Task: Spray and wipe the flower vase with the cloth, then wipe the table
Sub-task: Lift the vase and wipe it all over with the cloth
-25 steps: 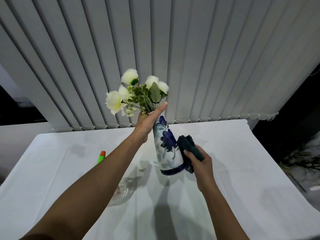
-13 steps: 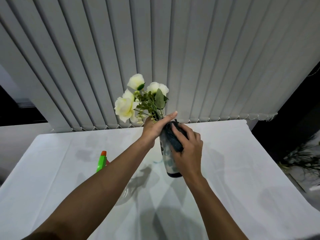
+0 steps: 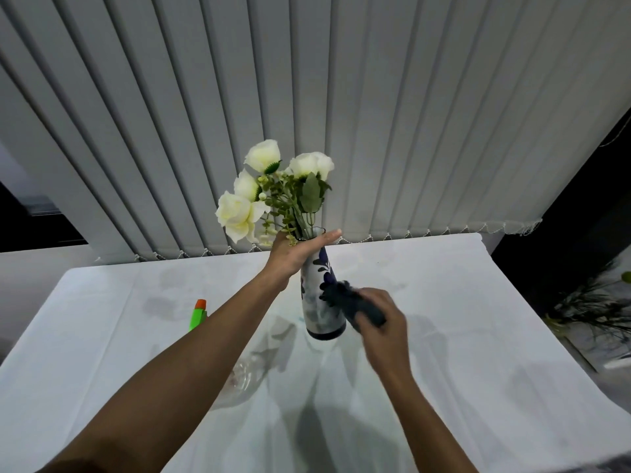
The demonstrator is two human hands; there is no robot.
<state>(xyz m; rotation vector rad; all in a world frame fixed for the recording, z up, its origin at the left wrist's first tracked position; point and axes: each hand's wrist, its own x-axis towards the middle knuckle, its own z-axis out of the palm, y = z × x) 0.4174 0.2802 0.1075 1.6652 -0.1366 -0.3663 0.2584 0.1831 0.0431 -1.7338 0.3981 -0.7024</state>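
A tall white vase [image 3: 318, 302] with blue leaf patterns stands on the white table [image 3: 461, 336], holding white roses [image 3: 273, 192] with green leaves. My left hand [image 3: 293, 250] grips the vase around its neck. My right hand [image 3: 382, 329] is closed on a dark cloth [image 3: 351, 302], which presses against the vase's lower right side. A spray bottle with a green head and orange tip [image 3: 198, 314] lies on the table to the left; my left forearm hides most of its clear body.
Grey vertical blinds [image 3: 375, 114] hang behind the table's far edge. The table's right edge drops off to a dark floor with a green plant [image 3: 594, 308]. A low pale ledge [image 3: 30, 268] runs at the left.
My right hand with the cloth went from low on the vase up to its neck, then back down to the lower right side. The vase and flowers tilted slightly.
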